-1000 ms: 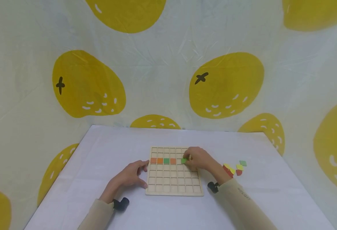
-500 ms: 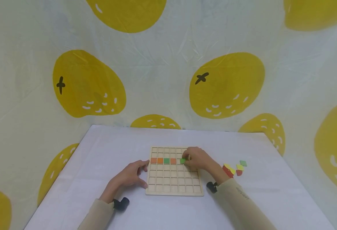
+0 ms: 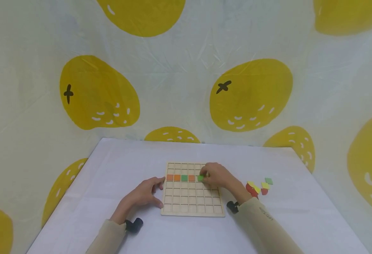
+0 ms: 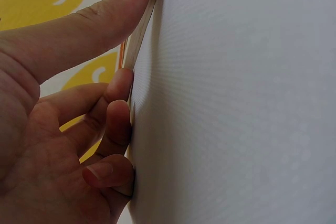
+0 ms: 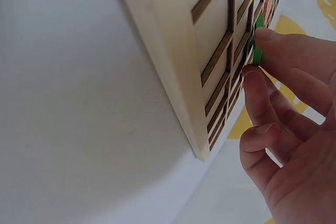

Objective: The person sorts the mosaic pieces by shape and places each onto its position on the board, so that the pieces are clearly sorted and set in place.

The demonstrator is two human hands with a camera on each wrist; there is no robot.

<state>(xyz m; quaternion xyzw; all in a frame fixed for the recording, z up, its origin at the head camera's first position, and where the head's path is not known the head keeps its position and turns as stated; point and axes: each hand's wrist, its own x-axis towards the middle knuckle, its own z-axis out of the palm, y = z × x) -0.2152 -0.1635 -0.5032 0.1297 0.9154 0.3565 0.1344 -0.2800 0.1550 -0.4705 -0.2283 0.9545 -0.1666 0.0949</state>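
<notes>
A pale wooden grid board [image 3: 192,201] lies flat on the white table. Spread along its left edge, my left hand [image 3: 146,191] touches it with thumb and fingertips; in the left wrist view the thumb [image 4: 100,22] presses the board's side. My right hand [image 3: 218,175] is over the board's right part, pinching a green tile [image 3: 200,178] between thumb and fingers. That green tile [image 5: 258,51] looks tilted in the right wrist view. Left of it, in the same row, sit an orange-pink tile [image 3: 191,178], a green one and two orange ones. The hand hides some right-hand cells.
Right of the board lie loose pieces: a green tile [image 3: 269,181], a yellow piece [image 3: 265,185], a red piece [image 3: 264,191] and a red and yellow cluster [image 3: 252,188] by the right forearm. A lemon-patterned cloth [image 3: 173,88] hangs behind the table.
My right hand has slid slightly left with the green tile, towards the row of placed tiles. The left hand and board have stayed in place.
</notes>
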